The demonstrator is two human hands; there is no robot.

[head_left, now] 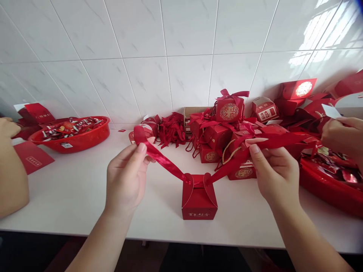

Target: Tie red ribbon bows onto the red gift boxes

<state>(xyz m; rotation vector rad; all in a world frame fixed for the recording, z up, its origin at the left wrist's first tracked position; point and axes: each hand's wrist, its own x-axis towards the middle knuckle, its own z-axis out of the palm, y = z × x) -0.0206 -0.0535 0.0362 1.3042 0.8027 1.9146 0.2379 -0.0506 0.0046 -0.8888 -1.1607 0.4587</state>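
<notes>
A small red gift box point(199, 204) stands upright near the table's front edge, its top flaps folded together. A red ribbon point(167, 161) runs through the top of the box, with one end stretching up to each side. My left hand point(127, 175) pinches the left end between thumb and fingers. On the other side, my right hand point(273, 170) pinches the right end, whose tail trails off to the right. Both hands are raised above the table, apart from the box itself.
Behind are a heap of red ribbons point(172, 129) and a pile of red gift boxes point(218, 136). Red basins of wrapped sweets stand left point(85, 138) and right point(334, 189). Other people's hands show at the left point(8, 128) and right point(342, 132) edges. A tiled wall point(187, 79) backs the table.
</notes>
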